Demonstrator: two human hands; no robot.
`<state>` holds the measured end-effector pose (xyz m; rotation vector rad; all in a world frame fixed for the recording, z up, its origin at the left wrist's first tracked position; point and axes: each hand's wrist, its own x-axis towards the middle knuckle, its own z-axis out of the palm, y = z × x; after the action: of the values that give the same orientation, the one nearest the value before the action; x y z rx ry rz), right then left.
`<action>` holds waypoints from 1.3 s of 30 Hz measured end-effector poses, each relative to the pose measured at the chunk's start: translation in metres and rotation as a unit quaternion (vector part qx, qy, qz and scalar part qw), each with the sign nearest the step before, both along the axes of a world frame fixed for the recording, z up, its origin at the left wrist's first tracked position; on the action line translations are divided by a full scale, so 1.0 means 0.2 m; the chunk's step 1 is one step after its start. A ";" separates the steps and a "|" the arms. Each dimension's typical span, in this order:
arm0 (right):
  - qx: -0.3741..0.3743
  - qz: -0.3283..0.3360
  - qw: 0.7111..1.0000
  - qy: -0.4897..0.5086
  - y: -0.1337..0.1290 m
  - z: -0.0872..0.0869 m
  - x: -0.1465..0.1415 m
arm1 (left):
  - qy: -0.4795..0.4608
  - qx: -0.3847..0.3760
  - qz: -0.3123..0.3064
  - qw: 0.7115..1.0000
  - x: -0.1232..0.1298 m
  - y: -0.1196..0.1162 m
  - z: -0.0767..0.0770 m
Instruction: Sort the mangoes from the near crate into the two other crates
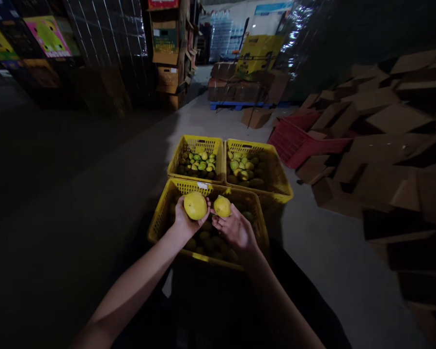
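A large yellow lemon rests in my left hand, whose fingers curl around it. Beside it, my right hand grips a smaller lemon between thumb and fingers. Both hands are above the near yellow crate, where several fruits lie in shadow. Behind it stand two more yellow crates. The far left crate holds small yellow and green lemons. In the far right crate lie more lemons, partly shaded.
A red crate tilts against a heap of cardboard boxes on the right. Farther back, a blue pallet carries wrapped packages and a yellow box. Stacked cartons stand at back left. Grey floor surrounds the crates.
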<state>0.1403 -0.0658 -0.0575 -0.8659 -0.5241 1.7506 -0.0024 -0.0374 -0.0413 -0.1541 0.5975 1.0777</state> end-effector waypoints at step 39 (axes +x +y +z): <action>0.216 -0.196 0.900 -0.325 -0.07 0.01 -0.05 | -0.005 0.041 -0.021 0.999 0.05 -0.08 0.09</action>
<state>0.1293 -0.0789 -0.0550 -1.1302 -1.0475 0.8964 0.0074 -0.0532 -0.0224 -0.0753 0.5438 1.0575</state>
